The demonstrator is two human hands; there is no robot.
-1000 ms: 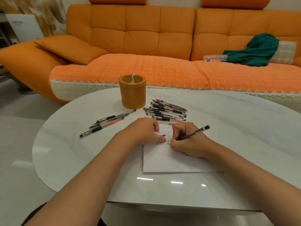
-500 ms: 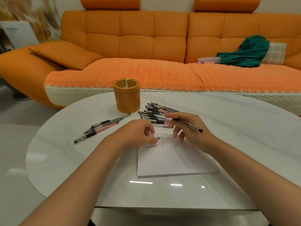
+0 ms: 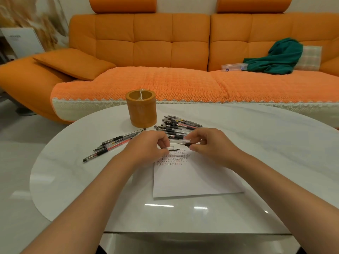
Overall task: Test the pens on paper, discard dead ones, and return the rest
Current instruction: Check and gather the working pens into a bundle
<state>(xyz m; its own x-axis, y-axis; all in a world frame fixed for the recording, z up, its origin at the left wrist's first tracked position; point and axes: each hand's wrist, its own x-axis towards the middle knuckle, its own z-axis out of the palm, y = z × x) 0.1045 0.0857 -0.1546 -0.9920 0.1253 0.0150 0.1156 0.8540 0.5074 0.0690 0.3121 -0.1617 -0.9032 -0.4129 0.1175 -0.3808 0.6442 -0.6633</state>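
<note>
A white sheet of paper point(image 3: 194, 180) lies on the round white table point(image 3: 73, 180), with rows of small test marks near its top edge. Just above those marks my right hand point(image 3: 212, 145) pinches a clear pen point(image 3: 180, 143) and holds it level, pointing left. My left hand point(image 3: 148, 146) is closed on a small clear pen cap point(image 3: 173, 149) with a dark clip, close to the pen's end. A pile of several pens point(image 3: 176, 125) lies just behind my hands. A few more pens point(image 3: 111, 144) lie spread out to the left.
An orange cylindrical pen holder point(image 3: 141, 110) stands behind the left pens, with something clear inside. Behind the table is an orange sofa point(image 3: 165, 52) carrying a green cloth point(image 3: 278, 57) and a clear plastic box point(image 3: 233, 67). The table's near edge is just below the paper.
My right hand stopped writing, lifted the pen off the paper and turned it level towards my left hand. My left hand rose slightly off the sheet.
</note>
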